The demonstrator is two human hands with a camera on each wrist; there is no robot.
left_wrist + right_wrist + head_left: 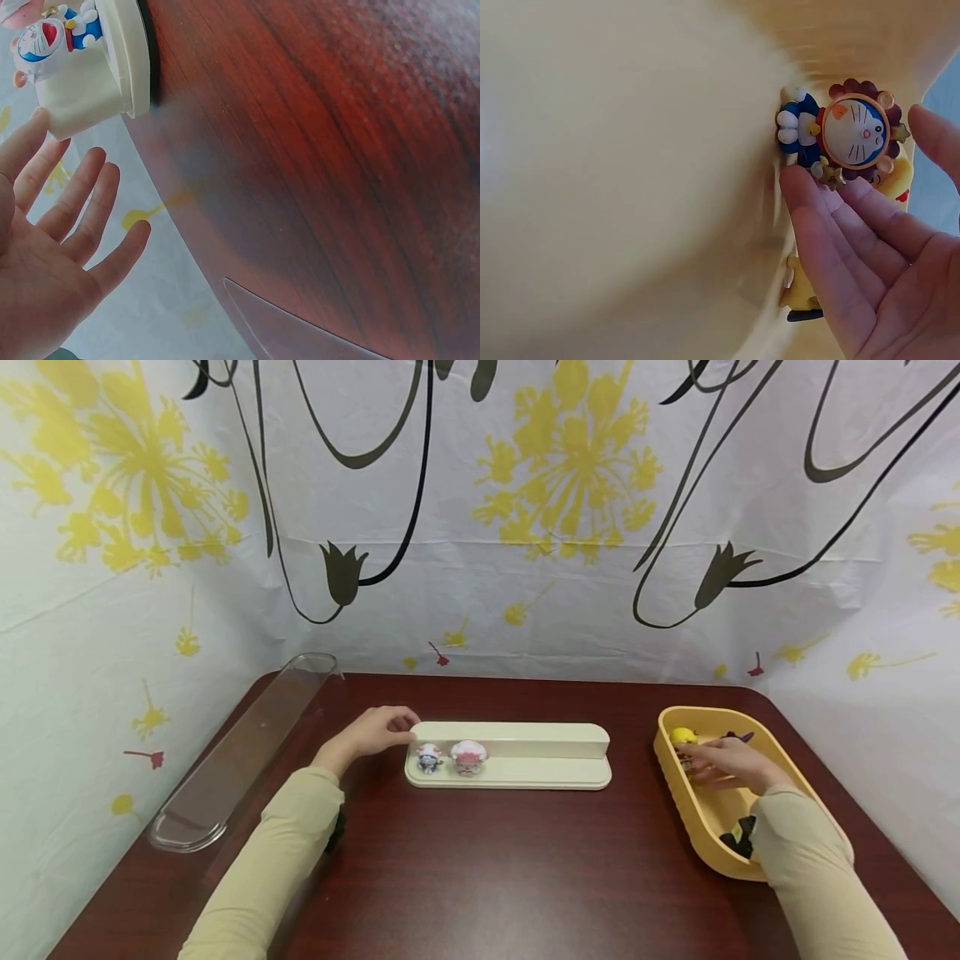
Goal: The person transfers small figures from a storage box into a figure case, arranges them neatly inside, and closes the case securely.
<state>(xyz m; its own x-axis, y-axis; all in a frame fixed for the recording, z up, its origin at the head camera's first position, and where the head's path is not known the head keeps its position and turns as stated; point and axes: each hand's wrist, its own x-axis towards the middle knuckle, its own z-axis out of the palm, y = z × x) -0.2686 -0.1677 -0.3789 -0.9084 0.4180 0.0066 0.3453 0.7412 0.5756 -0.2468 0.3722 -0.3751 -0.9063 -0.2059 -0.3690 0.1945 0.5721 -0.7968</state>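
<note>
Two hands work here, and much of what your right one does is covered from above: in the head view, your right hand (pixel 727 766) hides most of a small figurine at the right of the frame, and your sleeve (pixel 813 860) overlaps the near right part of the yellow tray (pixel 701 835). The right wrist view uncovers that figurine (pixel 855 133), a blue-and-white character with a dark red mane, between your thumb and fingers; the thumb seems just off the mane, so you cannot tell whether the grasp is set. A yellow figure (pixel 895 184) behind it is mostly blocked. Inside the tray the head view also shows a dark purple object (pixel 740 737), upper right, and a black-and-yellow item (pixel 740 837), lower down, both too small to identify. Your left hand (pixel 381 731), centre left, is loose, touching the left end of a cream stepped stand (pixel 551 770); its wrist view shows the spread fingers. On the stand's lower step sit a blue-and-white figurine (pixel 429 758) and a pink-and-white one (pixel 468 758), the latter cut off in the left wrist view's upper left corner. A transparent cover (pixel 183 842) lies along the head view's left side.
</note>
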